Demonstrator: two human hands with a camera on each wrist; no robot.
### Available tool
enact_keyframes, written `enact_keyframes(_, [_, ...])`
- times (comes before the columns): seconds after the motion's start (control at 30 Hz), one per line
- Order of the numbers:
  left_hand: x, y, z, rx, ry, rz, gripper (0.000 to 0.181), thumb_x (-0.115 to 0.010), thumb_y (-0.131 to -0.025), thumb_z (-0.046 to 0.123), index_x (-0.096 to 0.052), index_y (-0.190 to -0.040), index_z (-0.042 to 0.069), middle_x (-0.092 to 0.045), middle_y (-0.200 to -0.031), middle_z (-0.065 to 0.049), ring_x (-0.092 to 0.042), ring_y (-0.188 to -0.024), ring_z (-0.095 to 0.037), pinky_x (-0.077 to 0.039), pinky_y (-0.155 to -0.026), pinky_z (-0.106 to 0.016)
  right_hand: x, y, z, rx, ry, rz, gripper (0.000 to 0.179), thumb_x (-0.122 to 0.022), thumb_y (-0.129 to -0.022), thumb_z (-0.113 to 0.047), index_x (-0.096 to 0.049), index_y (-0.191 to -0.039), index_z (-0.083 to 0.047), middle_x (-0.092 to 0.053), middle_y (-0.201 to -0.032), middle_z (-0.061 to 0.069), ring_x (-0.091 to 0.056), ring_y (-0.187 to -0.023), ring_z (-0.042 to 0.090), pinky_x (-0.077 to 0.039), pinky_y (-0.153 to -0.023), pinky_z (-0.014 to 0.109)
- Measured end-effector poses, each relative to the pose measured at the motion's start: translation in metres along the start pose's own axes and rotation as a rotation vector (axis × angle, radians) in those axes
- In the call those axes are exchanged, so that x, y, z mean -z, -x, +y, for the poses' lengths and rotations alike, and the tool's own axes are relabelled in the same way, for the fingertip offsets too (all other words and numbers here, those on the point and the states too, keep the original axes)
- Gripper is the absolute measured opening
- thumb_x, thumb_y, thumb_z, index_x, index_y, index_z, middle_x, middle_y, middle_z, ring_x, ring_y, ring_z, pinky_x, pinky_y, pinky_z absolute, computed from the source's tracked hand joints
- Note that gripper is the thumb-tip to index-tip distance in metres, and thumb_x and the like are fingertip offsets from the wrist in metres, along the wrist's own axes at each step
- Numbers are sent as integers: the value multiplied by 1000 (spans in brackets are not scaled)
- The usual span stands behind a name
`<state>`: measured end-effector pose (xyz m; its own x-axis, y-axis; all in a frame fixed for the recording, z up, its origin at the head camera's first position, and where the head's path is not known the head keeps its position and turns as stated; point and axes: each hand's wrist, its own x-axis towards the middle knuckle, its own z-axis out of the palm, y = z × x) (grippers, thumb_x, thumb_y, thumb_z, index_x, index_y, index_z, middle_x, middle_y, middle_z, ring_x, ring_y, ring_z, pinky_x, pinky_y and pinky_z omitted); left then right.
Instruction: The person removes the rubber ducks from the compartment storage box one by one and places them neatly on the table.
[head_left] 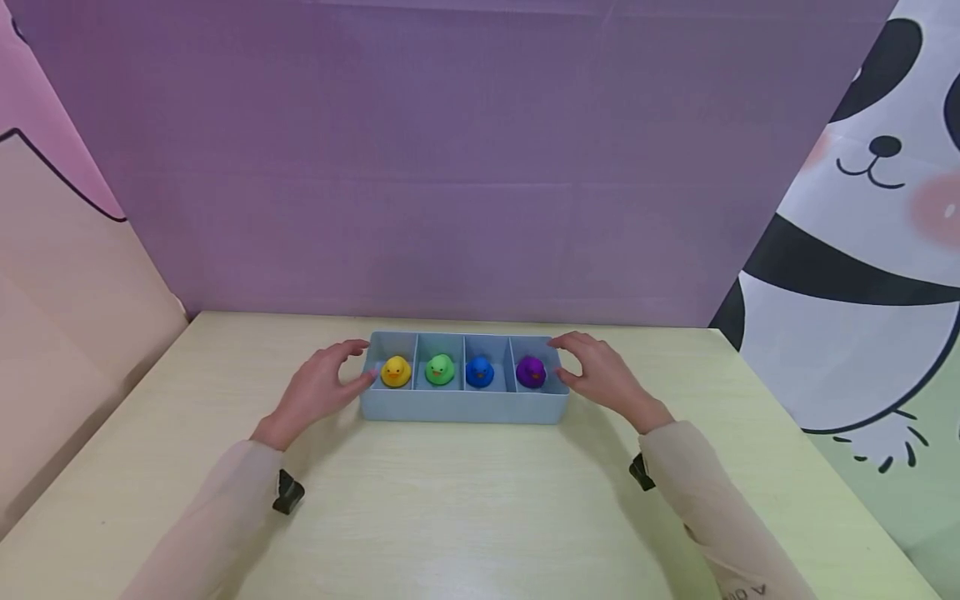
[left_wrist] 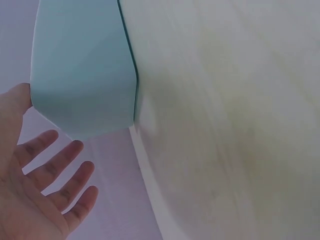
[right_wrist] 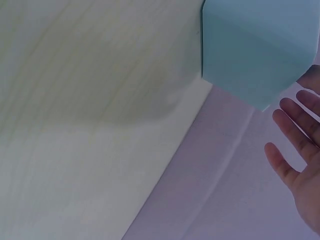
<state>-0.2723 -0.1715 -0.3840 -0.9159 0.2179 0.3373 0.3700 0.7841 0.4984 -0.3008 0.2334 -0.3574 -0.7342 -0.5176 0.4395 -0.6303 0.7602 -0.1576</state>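
Note:
A light blue divided box (head_left: 465,407) stands on the table with a row of compartments. From left to right they hold a yellow rubber duck (head_left: 395,372), a green duck (head_left: 440,369), a blue duck (head_left: 479,372) and a purple duck (head_left: 531,372). My left hand (head_left: 318,383) is at the box's left end, thumb at the rim; in the left wrist view its fingers (left_wrist: 65,172) are spread and loosely bent. At the right end is my right hand (head_left: 603,375), thumb and index by the rim. Its other fingers (right_wrist: 295,125) extend loosely beside the box in the right wrist view.
The pale wooden table (head_left: 465,517) ends at a purple backdrop (head_left: 465,167) just behind the box. A panda-printed panel (head_left: 862,250) borders the right side, and a beige and pink panel (head_left: 67,317) the left.

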Motion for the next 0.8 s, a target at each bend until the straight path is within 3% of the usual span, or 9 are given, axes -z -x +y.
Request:
enact_keyframes(0.33, [-2,-2,1,-21,17,-24,50,-61,-85,32,-51,-127,7,-59,-119,-15,-54,-105,-35,-46,-85,-50,-4,-7,-4,-7,14,-98,35,-66,-80,-9,-60,-113,-2,-62,-112,13,-59,-102,29,-48,-87,45])
enact_keyframes(0.8, [-2,-4,1,-16,49,-72,45,-60,-87,31,-54,-124,6,-59,-120,-16,-55,-106,-36,-47,-87,-49,-11,-18,-6,31,22,-160,33,-68,-76,-3,-62,-109,-1,-64,-107,12,-61,-97,28,-50,-85,43])
